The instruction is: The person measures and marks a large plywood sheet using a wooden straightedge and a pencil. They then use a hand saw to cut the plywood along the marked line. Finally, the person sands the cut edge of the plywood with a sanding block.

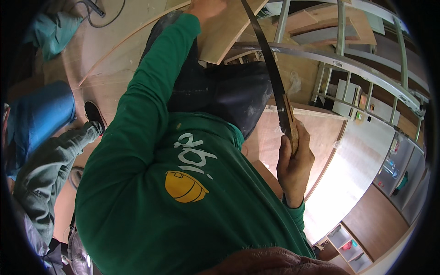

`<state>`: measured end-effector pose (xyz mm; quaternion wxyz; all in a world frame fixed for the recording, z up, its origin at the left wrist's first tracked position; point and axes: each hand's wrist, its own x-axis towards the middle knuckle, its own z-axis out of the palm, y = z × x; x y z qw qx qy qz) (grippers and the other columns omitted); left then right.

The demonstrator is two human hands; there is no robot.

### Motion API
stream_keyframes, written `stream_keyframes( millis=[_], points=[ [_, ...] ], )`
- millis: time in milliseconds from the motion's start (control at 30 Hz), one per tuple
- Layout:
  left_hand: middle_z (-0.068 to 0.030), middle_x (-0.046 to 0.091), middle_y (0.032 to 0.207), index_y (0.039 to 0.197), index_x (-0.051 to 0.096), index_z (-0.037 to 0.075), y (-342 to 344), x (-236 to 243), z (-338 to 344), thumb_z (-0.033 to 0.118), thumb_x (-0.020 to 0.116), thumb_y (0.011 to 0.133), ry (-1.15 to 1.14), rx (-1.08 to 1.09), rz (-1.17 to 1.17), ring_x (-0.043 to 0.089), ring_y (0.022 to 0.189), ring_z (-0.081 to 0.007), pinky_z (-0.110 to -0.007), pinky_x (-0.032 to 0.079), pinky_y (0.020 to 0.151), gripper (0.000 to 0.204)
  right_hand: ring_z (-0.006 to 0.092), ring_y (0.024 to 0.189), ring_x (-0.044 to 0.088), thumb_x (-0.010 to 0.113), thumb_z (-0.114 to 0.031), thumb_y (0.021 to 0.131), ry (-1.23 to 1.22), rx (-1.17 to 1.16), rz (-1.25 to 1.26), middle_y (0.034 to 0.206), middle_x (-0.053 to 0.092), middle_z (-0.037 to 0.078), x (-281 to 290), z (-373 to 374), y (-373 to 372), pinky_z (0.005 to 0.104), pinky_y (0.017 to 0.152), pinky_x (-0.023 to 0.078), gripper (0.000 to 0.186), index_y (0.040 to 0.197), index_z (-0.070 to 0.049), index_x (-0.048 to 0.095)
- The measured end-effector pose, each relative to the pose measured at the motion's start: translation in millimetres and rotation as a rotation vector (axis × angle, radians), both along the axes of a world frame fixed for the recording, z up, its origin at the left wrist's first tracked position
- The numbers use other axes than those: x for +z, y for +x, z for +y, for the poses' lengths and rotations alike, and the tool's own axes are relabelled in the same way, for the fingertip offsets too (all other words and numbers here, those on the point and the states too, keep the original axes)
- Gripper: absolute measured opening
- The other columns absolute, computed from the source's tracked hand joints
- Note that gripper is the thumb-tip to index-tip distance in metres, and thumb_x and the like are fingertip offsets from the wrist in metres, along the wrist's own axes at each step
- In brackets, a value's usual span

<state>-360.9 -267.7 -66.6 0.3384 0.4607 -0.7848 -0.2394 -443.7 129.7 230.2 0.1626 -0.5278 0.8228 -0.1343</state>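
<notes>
My right hand (295,167) is closed round the wooden handle of a handsaw (270,62). Its long dark blade runs up from the hand past the edge of a light plywood board (220,39); whether it touches the board I cannot tell. My left hand (207,7) lies on the board at the top edge, where its fingers are cut off from view. The board rests by my dark-trousered leg (220,91).
A metal ladder (341,27) spans the upper right, above wooden panels and open shelves (398,178). To the left stand a blue wrapped bundle (43,117) and another person's leg (50,169). A fan (80,256) is at the lower left. A thin wooden strip (117,48) crosses the floor.
</notes>
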Motion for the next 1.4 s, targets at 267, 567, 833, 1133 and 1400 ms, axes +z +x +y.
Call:
stream_keyframes(
  millis=[267,567,833,1133,1400],
  points=[
    [-0.0267,0.077,0.114,0.131,0.071,0.012,-6.0,21.5,16.1,0.029,0.054,0.106,0.049,0.022,-0.032,0.071,0.111,-0.0505,-0.065,0.053,0.093,0.035,0.0539,0.093,0.073,0.068,-0.014,0.107,-0.269,0.254,0.023,0.105,0.074,0.032,-89.9,-109.9,-34.5,0.0564,0.074,0.058,0.036,0.140,-0.004,0.059],
    [-0.0252,0.076,0.120,0.133,0.069,0.013,-9.9,-7.2,1.8,0.033,0.054,0.108,-0.077,-0.046,0.106,0.071,0.111,-0.0491,-0.066,0.052,0.095,0.035,0.0401,0.107,0.080,0.064,-0.003,0.107,-0.049,0.051,-0.042,0.118,0.077,0.025,-16.0,-14.7,-7.7,0.0448,0.089,0.063,0.043,0.149,-0.002,0.056],
    [-0.0254,0.076,0.117,0.129,0.071,0.013,-10.4,-1.9,5.8,0.027,0.057,0.106,-0.099,0.004,0.054,0.071,0.110,-0.0479,-0.064,0.052,0.094,0.030,0.0546,0.093,0.072,0.067,-0.014,0.108,-0.234,0.217,0.018,0.105,0.074,0.033,-71.3,-93.1,-25.2,0.0555,0.073,0.058,0.036,0.141,-0.002,0.059],
    [-0.0259,0.077,0.116,0.131,0.071,0.010,-9.7,7.5,8.3,0.033,0.055,0.108,-0.053,-0.019,0.103,0.071,0.110,-0.0496,-0.063,0.053,0.094,0.036,0.0501,0.096,0.075,0.067,-0.009,0.107,-0.173,0.135,-0.012,0.111,0.074,0.031,-54.9,-67.2,-13.8,0.0501,0.077,0.060,0.040,0.145,-0.001,0.057],
    [-0.0256,0.077,0.118,0.129,0.072,0.007,-1.2,5.1,5.3,0.034,0.054,0.108,0.056,-0.072,0.020,0.070,0.113,-0.0496,-0.062,0.053,0.097,0.038,0.0474,0.096,0.077,0.065,-0.008,0.108,-0.103,0.099,-0.038,0.110,0.076,0.030,-38.2,-47.3,-11.3,0.0479,0.079,0.062,0.040,0.146,-0.001,0.057]
  ],
)
